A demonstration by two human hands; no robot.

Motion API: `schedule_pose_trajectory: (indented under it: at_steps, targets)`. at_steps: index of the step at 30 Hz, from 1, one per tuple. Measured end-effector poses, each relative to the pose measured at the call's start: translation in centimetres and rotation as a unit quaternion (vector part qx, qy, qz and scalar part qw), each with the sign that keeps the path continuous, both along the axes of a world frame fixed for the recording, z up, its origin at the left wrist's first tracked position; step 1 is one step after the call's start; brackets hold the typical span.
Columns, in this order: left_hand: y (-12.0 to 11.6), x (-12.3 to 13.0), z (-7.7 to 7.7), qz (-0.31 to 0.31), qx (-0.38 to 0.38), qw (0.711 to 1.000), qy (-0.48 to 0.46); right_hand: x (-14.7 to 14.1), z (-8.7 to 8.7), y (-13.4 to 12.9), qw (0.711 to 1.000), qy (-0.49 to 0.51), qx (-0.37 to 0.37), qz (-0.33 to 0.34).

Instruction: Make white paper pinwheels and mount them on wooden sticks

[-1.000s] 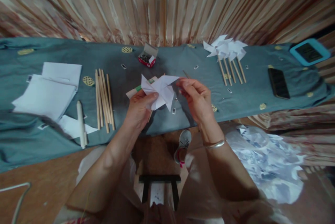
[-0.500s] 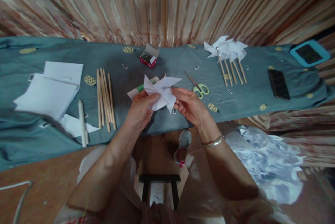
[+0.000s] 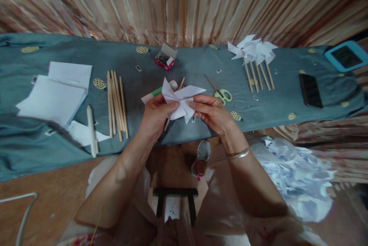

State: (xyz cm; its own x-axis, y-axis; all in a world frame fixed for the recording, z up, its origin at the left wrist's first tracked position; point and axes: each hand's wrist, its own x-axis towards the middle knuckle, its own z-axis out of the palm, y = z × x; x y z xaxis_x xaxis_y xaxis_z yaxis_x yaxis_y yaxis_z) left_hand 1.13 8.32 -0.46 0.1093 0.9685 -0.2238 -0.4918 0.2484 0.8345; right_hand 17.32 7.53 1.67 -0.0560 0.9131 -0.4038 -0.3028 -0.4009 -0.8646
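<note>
Both bare hands meet over a dark green cloth (image 3: 198, 60) patterned with yellow pineapples. Between them, at the centre of the clock, is a white folded-paper pinwheel (image 3: 181, 111). The left hand (image 3: 153, 117) pinches its nine o'clock side and the right hand (image 3: 215, 113) its three o'clock side, both narrowly, thumbs on top near the middle; the fingers underneath are partly hidden.

The blades appear folded, but the piece looks unmounted; whether a pin passes through it I cannot tell. Short ends of pale wood (image 3: 166, 124) show at seven and twelve o'clock, perhaps one stick beneath it.

At two o'clock, a cluster of finished-looking white paper pinwheels on wooden sticks (image 3: 251, 52) suggests several are already done. Unused at nine o'clock lie a bundle of bare tan wooden sticks (image 3: 116, 104) and, farther out, flat white paper sheets (image 3: 53, 96), so there seems to be material left.

A small open red cardboard box of metal bits (image 3: 165, 61) sits at eleven o'clock; pale-green-handled scissors (image 3: 225, 95) lie towards three, just beyond the right hand.
</note>
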Motion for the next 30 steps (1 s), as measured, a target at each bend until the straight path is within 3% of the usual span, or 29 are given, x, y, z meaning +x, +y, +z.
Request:
schedule_pose_trajectory:
  at_steps: [15, 30]
  targets:
    - [0.09, -0.16, -0.27, 0.016, 0.006, 0.998, 0.059, 0.77, -0.48, -0.16, 0.992, -0.078, 0.080, 0.050]
    - [0.05, -0.20, -0.40, 0.007, 0.018, 0.998, 0.065, 0.74, -0.69, -0.24, 0.990, -0.112, 0.079, 0.025]
